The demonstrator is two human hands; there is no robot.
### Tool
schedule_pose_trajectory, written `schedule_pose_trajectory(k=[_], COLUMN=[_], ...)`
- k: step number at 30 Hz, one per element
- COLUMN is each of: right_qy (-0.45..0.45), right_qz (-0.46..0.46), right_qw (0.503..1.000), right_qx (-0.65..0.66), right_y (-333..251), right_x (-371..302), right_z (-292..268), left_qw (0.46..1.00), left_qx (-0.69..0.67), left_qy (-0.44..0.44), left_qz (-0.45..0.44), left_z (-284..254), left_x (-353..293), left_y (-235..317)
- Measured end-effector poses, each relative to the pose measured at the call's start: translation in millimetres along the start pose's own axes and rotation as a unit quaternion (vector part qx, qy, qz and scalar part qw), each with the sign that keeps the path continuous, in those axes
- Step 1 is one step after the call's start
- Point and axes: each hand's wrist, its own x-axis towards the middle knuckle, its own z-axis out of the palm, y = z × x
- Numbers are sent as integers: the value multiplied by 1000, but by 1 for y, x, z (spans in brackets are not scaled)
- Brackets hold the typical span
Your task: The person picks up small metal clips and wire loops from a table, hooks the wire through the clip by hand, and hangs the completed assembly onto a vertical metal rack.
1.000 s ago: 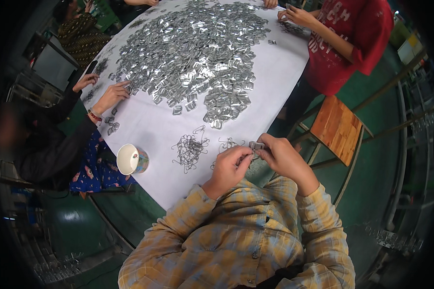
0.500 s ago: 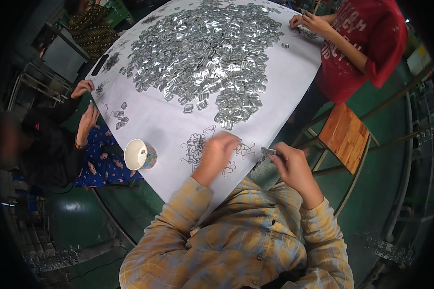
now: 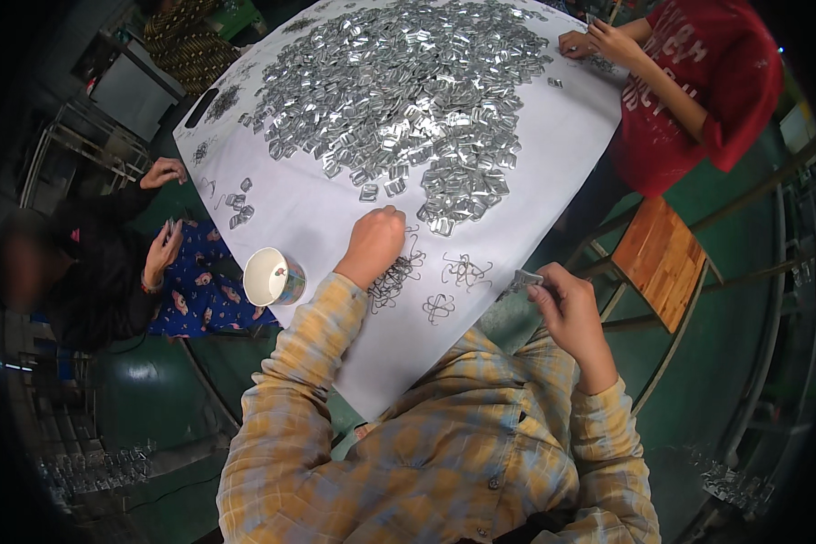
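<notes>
My right hand (image 3: 568,313) pinches a small, flat silver metal piece (image 3: 527,277) between thumb and fingers, just off the table's right edge. My left hand (image 3: 376,243) is closed, its fingers curled down at the far side of a tangle of thin dark bent wires (image 3: 390,286). Whatever its fingertips hold is hidden. Two smaller clusters lie to the right: several bent wires (image 3: 465,270) and, nearer me, a few more wires (image 3: 438,309). Beyond my left hand spreads a large heap of silver metal pieces (image 3: 390,100).
A paper cup (image 3: 267,276) stands at the left edge of the white-covered table (image 3: 372,363). Co-workers sit or stand at left, far left and right; one in a red shirt (image 3: 698,82) handles pieces. A wooden stool (image 3: 659,258) is at right. A dark phone-like object (image 3: 201,108) lies far left.
My left hand has moved left and away from me, uncovering the smaller wire clusters. My right hand keeps the metal piece. The view has shifted slightly. The left co-worker's nearer hand has lowered.
</notes>
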Motion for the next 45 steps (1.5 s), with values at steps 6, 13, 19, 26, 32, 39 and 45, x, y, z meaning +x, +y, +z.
schedule_pose_trajectory(k=[6,13,19,26,32,39,45], right_qy=[-11,-3,-4,-11,-9,-12,-7], right_qz=[21,-3,-7,-13,31,-10,4], right_qw=[1000,1000,1000,1000,999,1000,1000], right_qx=[11,15,20,11,25,16,22], right_y=[3,3,2,5,7,10,6], right_x=[-2,-1,-2,-3,-5,-3,-5], right_z=[-1,4,4,4,3,6,6], left_qw=[995,998,999,962,987,998,995], left_qx=[-98,44,-10,-259,-151,27,51], left_qy=[6,-24,22,-42,46,-25,-12], left_qz=[-21,28,23,81,-32,49,84], left_z=[-9,-4,-13,-23,-30,-10,-6], left_x=[-11,-5,7,-7,1,-1,6], left_y=[-7,-2,1,50,8,22,16])
